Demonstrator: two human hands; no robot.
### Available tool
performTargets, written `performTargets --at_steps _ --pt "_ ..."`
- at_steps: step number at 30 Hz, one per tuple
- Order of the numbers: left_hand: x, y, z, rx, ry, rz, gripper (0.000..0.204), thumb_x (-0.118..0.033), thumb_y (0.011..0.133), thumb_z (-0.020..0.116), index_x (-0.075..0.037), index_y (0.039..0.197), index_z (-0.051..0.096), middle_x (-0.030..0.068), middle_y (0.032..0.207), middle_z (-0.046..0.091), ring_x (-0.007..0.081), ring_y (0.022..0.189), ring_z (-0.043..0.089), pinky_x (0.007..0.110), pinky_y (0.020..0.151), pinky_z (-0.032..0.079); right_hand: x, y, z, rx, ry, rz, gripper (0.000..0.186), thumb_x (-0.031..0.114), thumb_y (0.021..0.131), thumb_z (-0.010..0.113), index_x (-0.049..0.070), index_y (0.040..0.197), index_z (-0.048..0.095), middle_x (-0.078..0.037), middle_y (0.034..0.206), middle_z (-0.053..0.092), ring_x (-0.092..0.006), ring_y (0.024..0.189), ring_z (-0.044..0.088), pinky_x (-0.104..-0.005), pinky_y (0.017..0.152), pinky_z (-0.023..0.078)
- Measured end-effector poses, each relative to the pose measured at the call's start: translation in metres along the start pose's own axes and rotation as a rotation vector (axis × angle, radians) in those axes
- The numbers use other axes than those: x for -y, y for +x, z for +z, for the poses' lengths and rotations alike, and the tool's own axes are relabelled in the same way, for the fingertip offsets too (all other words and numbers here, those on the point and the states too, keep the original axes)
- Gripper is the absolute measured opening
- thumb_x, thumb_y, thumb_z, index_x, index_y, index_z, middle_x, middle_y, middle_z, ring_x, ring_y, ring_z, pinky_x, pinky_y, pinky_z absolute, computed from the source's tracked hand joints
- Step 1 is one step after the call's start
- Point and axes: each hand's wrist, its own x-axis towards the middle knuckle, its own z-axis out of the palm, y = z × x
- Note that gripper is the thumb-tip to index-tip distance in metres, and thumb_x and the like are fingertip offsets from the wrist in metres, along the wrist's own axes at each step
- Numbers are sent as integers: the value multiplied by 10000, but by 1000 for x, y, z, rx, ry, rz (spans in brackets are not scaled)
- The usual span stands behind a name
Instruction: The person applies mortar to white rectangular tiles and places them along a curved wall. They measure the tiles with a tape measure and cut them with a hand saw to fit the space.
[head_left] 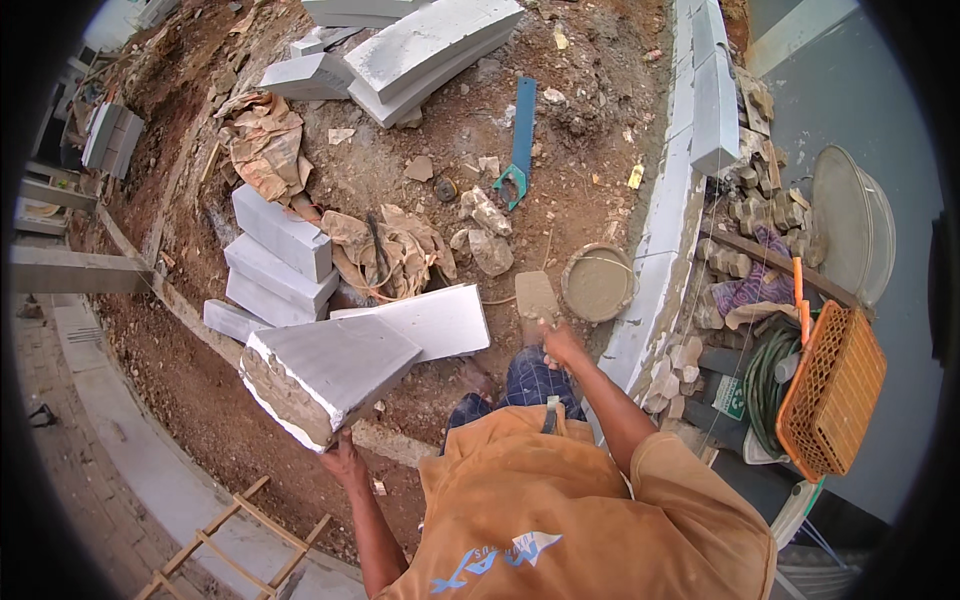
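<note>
My left hand point(345, 462) grips the near lower edge of a pale grey lightweight concrete block point(345, 360). The block is tilted, and grey mortar point(288, 388) coats its end face on the left. In my right hand point(560, 345) is the handle of a trowel point(537, 296), its flat blade smeared with mortar. Just right of the blade sits a round bucket point(598, 284) of wet mortar. Behind the held block, another white block point(440, 322) lies at a slant.
Stacked blocks point(280, 255) stand at left beside crumpled brown paper point(385, 250). A handsaw point(522, 130) lies on rubble-strewn soil. A low block wall point(655, 270) runs along the right, with an orange crate point(832, 385) and coiled hose point(768, 385) beyond. A wooden ladder-like frame point(235, 540) lies lower left.
</note>
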Motion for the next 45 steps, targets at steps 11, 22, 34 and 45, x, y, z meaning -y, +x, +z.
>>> performTargets --at_steps 11,22,34,45 --pt "-27 0 54 -49 62 66 536 -383 928 738 72 1189 626 122 1124 669 227 1004 603 375 901 469 -124 198 -105 -259 -778 63 642 388 900 716 91 1408 462 -203 1343 634 -415 1232 622 -515 1007 510" --pt "-94 16 94 -66 80 -22 488 -207 868 779 32 1264 623 157 1165 724 274 1074 693 390 943 521 106 13 120 617 -368 -1228 1128 312 724 886 68 1611 234 -251 1570 368 -402 1466 369 -463 1199 349" --pt "-74 54 60 -36 273 -168 1112 -558 769 839 -2 1506 219 289 1366 487 411 1173 601 464 951 500 63 -12 302 161 -142 -1350 1356 468 621 958 -98 1531 127 -361 1476 345 -537 1379 367 -563 1146 352" --pt "177 352 0 300 -342 -153 928 -777 982 316 -98 1614 289 152 1627 367 310 1429 446 432 1142 368 93 -43 340 142 -187 -1213 1469 490 605 947 -90 1558 -10 -370 1543 235 -508 1446 293 -532 1201 287"
